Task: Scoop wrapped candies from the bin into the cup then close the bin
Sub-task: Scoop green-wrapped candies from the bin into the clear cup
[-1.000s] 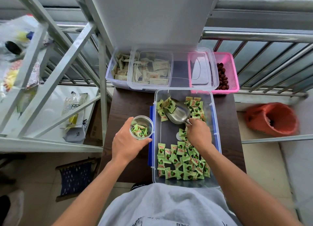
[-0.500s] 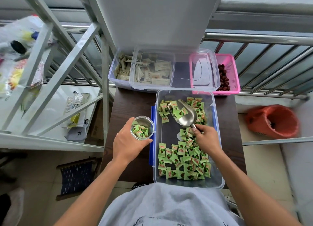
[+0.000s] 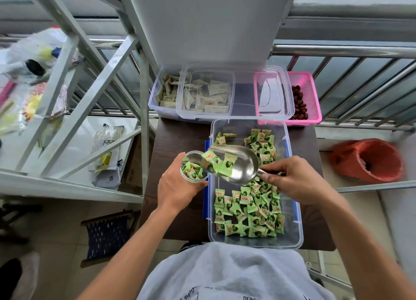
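A clear plastic bin (image 3: pixel 292 236) with blue latches stands open on the small dark table (image 3: pixel 175 133), holding green wrapped candies (image 3: pixel 247 212). My left hand (image 3: pixel 177 187) grips a small clear cup (image 3: pixel 193 169) at the bin's left edge; several candies lie in it. My right hand (image 3: pixel 295 180) pinches the handle of a metal scoop (image 3: pixel 240 164). The scoop is tilted toward the cup, with a few candies at its mouth over the cup's rim. The bin's clear lid (image 3: pixel 236 92) lies on the containers behind it.
Behind the bin sit a clear box of beige packets (image 3: pixel 166 92) and a pink basket (image 3: pixel 308 92) of dark red fruits. A white metal rack (image 3: pixel 74 101) stands at the left, a railing at the back, and an orange-lined bucket (image 3: pixel 367 160) at the right.
My right hand lifted the loaded scoop out of the bin's far end and swung it left to the cup's rim. My left hand kept holding the cup.
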### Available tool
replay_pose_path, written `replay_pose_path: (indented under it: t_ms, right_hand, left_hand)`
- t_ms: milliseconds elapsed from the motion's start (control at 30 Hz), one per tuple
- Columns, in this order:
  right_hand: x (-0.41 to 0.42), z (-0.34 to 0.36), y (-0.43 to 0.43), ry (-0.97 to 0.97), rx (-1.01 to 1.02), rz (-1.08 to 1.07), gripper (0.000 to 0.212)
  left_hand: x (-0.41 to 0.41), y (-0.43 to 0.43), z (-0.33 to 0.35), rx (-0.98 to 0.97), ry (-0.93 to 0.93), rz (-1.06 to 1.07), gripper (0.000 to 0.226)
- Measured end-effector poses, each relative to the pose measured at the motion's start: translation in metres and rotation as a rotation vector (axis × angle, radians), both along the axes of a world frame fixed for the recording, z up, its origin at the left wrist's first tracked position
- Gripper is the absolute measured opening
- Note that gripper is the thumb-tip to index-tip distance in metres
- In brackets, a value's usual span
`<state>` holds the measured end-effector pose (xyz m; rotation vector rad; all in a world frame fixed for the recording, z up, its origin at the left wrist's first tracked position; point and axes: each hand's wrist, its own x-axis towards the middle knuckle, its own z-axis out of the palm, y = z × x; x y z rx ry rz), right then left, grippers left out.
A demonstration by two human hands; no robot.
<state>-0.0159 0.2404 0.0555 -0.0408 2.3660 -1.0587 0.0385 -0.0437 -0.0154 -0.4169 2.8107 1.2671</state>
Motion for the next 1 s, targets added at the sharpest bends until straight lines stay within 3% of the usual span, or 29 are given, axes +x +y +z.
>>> replay_pose_path:
  t_ms: [233, 533, 667, 800, 900, 1000]
  right_hand:
    - [-0.009, 0.045, -0.042, 0.135, 0.12, 0.16, 0.01]
    - [-0.008, 0.073, -0.056, 0.197, 0.241, 0.253, 0.021]
    - [-0.013, 0.074, -0.036, 0.128, 0.13, 0.122, 0.006]
    - [-0.029, 0.041, -0.011, -0.032, -0.087, -0.201, 0.009]
    - [-0.031, 0.002, 0.0, -0.049, 0.061, -0.252, 0.008]
    - [-0.025, -0.031, 0.003, -0.102, 0.177, -0.2, 0.011]
  left_hand:
    - [0.005, 0.001, 0.001, 0.019, 0.029, -0.021, 0.061]
    - [0.006, -0.001, -0.001, 0.035, 0.036, -0.027, 0.062]
    - [0.006, -0.004, -0.007, 0.06, -0.001, 0.049, 0.066]
    - [0.005, -0.006, -0.011, 0.091, -0.028, 0.221, 0.07]
    - [-0.004, -0.009, -0.011, 0.21, -0.043, 0.501, 0.074]
    - [-0.009, -0.01, -0.01, 0.225, -0.032, 0.561, 0.077]
